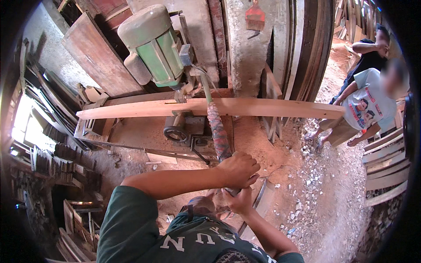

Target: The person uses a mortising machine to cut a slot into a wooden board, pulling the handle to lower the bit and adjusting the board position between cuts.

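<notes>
Lever (217, 129), cloth-wrapped, is clasped near its lower end by the right hand (239, 201) and, just above, by the left hand (239, 170), fingers curled around it. Beyond a handwheel (176, 134), the plank (272, 108) is crossed by the lever, and a green motor (160, 59) is mounted above. Farther off, a brush (255, 19) is hung.

Toward the lower centre of the frame, the left hand (239, 170) and right hand (239, 200) cover much of the lower end of the wrapped lever (217, 131). At upper centre, the cutting tip under the green motor (163, 61) is too small to make out against the plank (245, 106). At upper right, two faces are blurred, and the person in white (366, 98) partly hides the person in black (372, 55). The lower edge cuts off the dark green shirt (197, 245).
</notes>
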Demonstrator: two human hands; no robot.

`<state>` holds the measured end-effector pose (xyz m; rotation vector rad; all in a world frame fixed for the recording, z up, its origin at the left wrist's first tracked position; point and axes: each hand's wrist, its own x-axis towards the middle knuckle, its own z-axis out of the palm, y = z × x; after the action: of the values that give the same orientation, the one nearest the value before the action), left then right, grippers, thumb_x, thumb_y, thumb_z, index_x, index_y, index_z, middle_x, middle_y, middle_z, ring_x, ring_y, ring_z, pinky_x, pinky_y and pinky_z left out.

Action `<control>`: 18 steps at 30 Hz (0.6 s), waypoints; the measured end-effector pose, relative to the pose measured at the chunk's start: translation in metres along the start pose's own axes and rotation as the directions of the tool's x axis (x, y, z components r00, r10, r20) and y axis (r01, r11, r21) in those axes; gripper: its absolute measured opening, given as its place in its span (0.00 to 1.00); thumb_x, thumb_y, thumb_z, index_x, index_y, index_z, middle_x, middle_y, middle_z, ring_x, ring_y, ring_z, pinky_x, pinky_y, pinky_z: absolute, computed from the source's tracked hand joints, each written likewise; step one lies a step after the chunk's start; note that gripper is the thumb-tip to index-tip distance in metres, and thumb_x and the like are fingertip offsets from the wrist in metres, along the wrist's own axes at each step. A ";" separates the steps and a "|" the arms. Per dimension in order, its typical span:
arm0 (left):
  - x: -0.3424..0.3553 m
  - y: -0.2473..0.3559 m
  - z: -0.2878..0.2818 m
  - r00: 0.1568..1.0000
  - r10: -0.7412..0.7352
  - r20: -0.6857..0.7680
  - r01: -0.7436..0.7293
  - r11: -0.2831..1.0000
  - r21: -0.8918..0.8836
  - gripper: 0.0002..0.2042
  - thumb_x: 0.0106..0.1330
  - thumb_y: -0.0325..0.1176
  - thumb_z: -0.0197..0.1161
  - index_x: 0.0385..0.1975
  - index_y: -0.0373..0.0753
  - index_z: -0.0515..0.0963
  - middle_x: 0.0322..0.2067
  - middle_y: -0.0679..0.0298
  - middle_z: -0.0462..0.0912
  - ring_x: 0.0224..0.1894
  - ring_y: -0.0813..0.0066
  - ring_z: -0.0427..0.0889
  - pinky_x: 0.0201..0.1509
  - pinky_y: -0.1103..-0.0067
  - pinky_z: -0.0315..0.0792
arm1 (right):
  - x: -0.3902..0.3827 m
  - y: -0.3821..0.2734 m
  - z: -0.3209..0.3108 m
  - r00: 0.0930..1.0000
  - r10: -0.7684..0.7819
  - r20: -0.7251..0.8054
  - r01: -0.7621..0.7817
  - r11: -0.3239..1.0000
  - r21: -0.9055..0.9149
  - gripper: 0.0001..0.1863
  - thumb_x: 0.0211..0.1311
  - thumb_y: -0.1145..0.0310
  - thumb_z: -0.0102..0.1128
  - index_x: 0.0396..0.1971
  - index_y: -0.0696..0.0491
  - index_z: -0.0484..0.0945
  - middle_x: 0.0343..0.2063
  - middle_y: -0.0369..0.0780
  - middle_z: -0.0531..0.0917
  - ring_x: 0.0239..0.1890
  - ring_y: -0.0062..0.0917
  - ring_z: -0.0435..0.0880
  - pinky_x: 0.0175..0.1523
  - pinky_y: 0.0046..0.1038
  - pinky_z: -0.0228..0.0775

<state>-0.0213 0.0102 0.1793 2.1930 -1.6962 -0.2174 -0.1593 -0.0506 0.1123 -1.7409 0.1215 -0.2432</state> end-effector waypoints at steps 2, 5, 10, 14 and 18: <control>0.003 -0.012 0.021 0.996 -0.017 0.090 0.011 0.998 0.066 0.14 0.64 0.43 0.63 0.35 0.37 0.80 0.33 0.57 0.83 0.42 0.58 0.82 0.51 0.65 0.74 | 0.003 0.034 0.006 1.000 0.011 -0.013 -0.012 0.997 -0.076 0.20 0.50 0.64 0.73 0.42 0.58 0.81 0.32 0.47 0.88 0.37 0.42 0.89 0.43 0.37 0.80; 0.002 -0.034 0.063 0.999 0.009 0.051 -0.015 0.992 0.122 0.11 0.61 0.41 0.63 0.30 0.38 0.80 0.31 0.59 0.84 0.39 0.60 0.84 0.48 0.67 0.75 | 0.003 0.087 0.014 0.999 0.045 0.014 -0.042 0.985 -0.168 0.21 0.51 0.62 0.74 0.42 0.58 0.82 0.35 0.48 0.88 0.40 0.42 0.89 0.46 0.38 0.79; 0.001 -0.072 0.129 0.996 0.051 -0.074 -0.033 0.975 0.220 0.09 0.55 0.38 0.63 0.30 0.40 0.81 0.31 0.60 0.84 0.38 0.64 0.85 0.47 0.68 0.75 | 0.009 0.169 0.026 0.989 0.123 0.077 -0.077 0.895 -0.440 0.25 0.52 0.58 0.74 0.47 0.56 0.81 0.41 0.45 0.87 0.47 0.39 0.86 0.51 0.39 0.77; 0.014 -0.127 0.192 0.989 -0.109 0.095 0.061 0.909 0.413 0.08 0.54 0.37 0.62 0.31 0.42 0.81 0.29 0.61 0.82 0.37 0.64 0.84 0.46 0.68 0.74 | 0.032 0.296 0.060 0.964 0.265 0.033 -0.215 0.845 -0.490 0.41 0.52 0.49 0.73 0.65 0.52 0.70 0.57 0.43 0.81 0.61 0.34 0.79 0.64 0.39 0.72; 0.009 -0.122 0.199 0.986 0.029 -0.163 0.008 0.975 0.221 0.08 0.54 0.37 0.62 0.31 0.42 0.80 0.30 0.62 0.82 0.39 0.63 0.83 0.48 0.69 0.74 | 0.039 0.255 0.042 0.944 0.324 0.056 -0.231 0.776 -0.587 0.40 0.55 0.46 0.69 0.65 0.51 0.71 0.55 0.47 0.82 0.62 0.40 0.79 0.62 0.40 0.73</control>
<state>0.0244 -0.0089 -0.0487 2.2849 -1.7090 0.1612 -0.0979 -0.0658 -0.1408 -2.3075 0.3698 0.1754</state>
